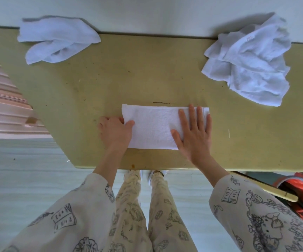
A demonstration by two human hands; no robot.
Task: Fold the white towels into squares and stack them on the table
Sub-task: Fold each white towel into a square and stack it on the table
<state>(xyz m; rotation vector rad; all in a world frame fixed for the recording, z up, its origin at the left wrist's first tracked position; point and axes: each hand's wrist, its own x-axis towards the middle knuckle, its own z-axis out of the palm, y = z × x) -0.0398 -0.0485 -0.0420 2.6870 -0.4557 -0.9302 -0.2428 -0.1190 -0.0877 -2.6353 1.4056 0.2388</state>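
A white towel [154, 124], folded into a long rectangle, lies flat near the front of the tan table [147, 75]. My left hand [115, 132] pinches the towel's left edge, thumb on top and fingers curled beside it. My right hand [195, 131] lies flat with fingers spread on the towel's right end, pressing it down. A crumpled white towel [56, 40] sits at the far left of the table. A heap of crumpled white towels [247, 64] sits at the far right.
A white wall [147, 13] runs directly behind the table. A pink ribbed object [5, 108] stands to the left of the table. A bin with a red liner [300, 195] stands low on the right, beside the table's front edge [165, 168].
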